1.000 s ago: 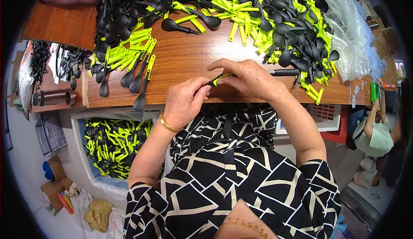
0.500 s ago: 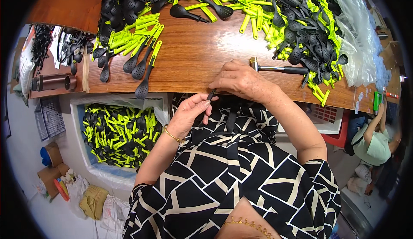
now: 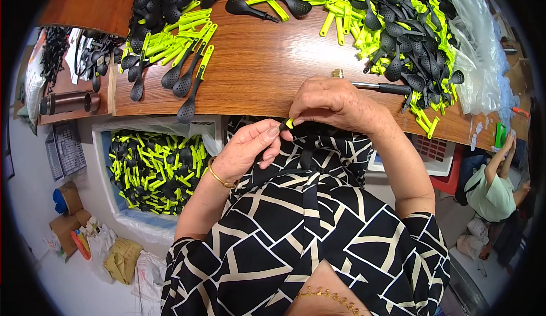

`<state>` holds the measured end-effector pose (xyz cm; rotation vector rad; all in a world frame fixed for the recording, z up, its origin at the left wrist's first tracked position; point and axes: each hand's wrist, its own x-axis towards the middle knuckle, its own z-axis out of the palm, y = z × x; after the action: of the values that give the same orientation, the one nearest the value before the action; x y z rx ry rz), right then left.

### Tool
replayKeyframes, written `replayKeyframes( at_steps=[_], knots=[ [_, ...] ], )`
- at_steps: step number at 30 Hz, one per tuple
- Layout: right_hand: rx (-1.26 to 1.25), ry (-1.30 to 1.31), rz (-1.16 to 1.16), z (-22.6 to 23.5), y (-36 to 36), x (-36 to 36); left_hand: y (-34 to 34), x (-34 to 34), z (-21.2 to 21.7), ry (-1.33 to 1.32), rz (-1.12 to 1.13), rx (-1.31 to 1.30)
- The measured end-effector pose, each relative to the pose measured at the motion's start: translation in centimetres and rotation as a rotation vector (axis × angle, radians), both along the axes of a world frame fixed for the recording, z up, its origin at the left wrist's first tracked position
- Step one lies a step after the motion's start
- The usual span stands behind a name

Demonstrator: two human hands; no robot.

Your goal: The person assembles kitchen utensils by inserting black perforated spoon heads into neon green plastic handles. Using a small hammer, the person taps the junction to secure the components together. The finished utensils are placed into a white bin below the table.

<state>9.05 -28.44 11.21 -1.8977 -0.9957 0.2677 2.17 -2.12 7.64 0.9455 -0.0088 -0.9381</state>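
In front of my lap, just off the table's near edge, my left hand is closed on a black spoon. Only a bit of its stem shows at my fingertips; its bowl is hidden. My right hand pinches a lime-green handle against the end of that stem, most of the handle covered by my fingers. Beyond my right hand lies a hammer with a black grip. Black spoons with green handles lie at the table's left, their bowls toward me.
A heap of black spoon heads and green handles covers the table's right, beside clear plastic sheeting. Below the edge, left, a lined box is full of green-and-black utensils. A brown flask lies far left; another person sits at right.
Both hands have shifted slightly right. A bit of green handle now shows between my fingertips at the black stem, where only black showed before.
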Motion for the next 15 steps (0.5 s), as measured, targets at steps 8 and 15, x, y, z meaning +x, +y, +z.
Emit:
replayKeyframes(
  at_steps=[8,15],
  knots=[
    [-0.055,-0.238,-0.011,0.1,0.1,0.1,0.2,0.1,-0.7,0.294,0.012,-0.290],
    [-0.071,-0.258,0.003,1.3,0.2,0.0,0.9,0.1,-1.1,0.487,-0.064,-0.533]
  ],
)
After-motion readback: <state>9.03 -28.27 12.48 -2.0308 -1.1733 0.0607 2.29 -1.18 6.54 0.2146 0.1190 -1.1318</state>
